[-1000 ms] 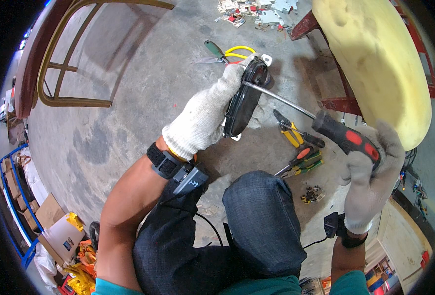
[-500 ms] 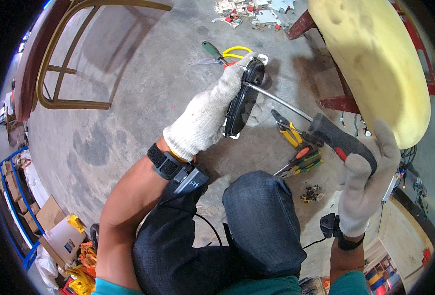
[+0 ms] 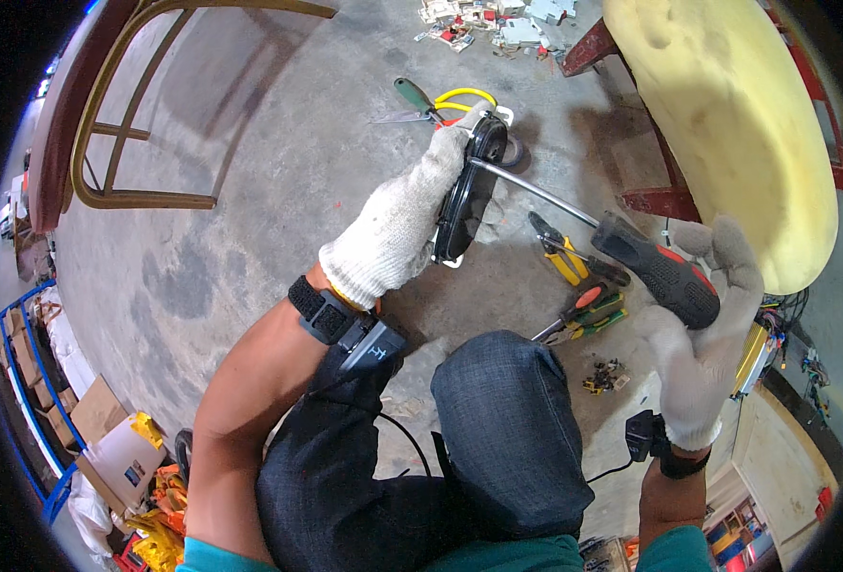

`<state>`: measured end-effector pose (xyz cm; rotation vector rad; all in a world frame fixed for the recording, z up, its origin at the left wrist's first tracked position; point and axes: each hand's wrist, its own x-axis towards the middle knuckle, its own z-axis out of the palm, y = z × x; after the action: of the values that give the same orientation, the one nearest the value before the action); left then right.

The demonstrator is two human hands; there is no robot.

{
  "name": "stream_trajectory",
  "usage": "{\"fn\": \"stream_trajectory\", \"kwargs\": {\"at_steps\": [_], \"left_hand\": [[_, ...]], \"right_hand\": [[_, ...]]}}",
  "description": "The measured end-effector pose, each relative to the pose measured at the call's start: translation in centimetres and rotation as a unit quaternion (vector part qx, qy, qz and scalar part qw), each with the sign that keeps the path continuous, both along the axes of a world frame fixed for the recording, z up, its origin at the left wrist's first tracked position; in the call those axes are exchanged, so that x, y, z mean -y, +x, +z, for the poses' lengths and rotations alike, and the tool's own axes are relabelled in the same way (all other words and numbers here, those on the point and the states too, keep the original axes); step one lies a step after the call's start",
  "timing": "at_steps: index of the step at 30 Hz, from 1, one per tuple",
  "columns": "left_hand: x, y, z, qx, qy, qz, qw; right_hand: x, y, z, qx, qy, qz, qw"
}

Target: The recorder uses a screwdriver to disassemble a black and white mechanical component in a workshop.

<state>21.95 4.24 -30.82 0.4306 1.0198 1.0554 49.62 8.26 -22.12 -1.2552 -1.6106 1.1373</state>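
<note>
My left hand (image 3: 388,219), in a white knit glove, grips a long black rounded housing (image 3: 469,200) with pale tabs at its ends. The housing is held tilted above the floor. My right hand (image 3: 712,353), gloved too, holds a screwdriver (image 3: 660,267) with a thick black and red handle. That handle lies against the palm, the fingers loosely around and partly stretched past it. The steel shaft points to the upper left, and its tip meets the housing's side near its middle. Whether the tip sits in a screw or a seam, I cannot tell.
Yellow-handled pliers (image 3: 566,257), another screwdriver (image 3: 588,297) and green-handled pliers (image 3: 598,319) lie on the floor. Beyond the housing are a green-handled tool (image 3: 412,95) and yellow handles (image 3: 464,95). A yellow-topped stool (image 3: 736,124) stands right, a metal-framed chair (image 3: 107,200) left.
The screwdriver handle has turned in my right hand, its red stripe now facing up. My right fingers have shifted and loosened around it. My left hand and the housing stay nearly in place.
</note>
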Motion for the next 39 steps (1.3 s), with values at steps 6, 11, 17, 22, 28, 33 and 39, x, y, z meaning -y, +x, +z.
{"fn": "stream_trajectory", "kwargs": {"at_steps": [6,11,17,22,28,33,39], "left_hand": [[0.2,0.9,-1.0,-0.038,-0.030,0.038,0.998],[-0.2,1.3,0.0,-0.072,-0.023,0.044,0.996],[0.2,1.4,-0.6,-0.026,-0.012,0.047,0.998],[0.3,1.3,-1.4,-0.001,0.009,0.039,0.999],[1.0,0.4,-2.5,-0.035,0.001,-0.016,0.999],[0.9,0.8,-1.6,-0.023,0.005,0.032,0.999],[0.8,1.1,-2.4,-0.005,0.001,0.027,1.000]], "right_hand": [[0.0,-0.7,2.5,0.054,-0.197,-0.069,0.977],[-0.9,1.2,-0.8,0.170,0.113,0.097,0.974],[-0.2,-1.3,2.0,0.087,-0.184,-0.087,0.975],[-0.9,0.8,-0.3,0.134,-0.052,-0.002,0.990],[-0.1,-0.9,0.7,0.131,-0.042,-0.031,0.990],[-0.2,0.0,0.3,0.255,-0.026,-0.024,0.966],[0.6,-1.3,-0.8,0.086,0.055,-0.007,0.995]]}}
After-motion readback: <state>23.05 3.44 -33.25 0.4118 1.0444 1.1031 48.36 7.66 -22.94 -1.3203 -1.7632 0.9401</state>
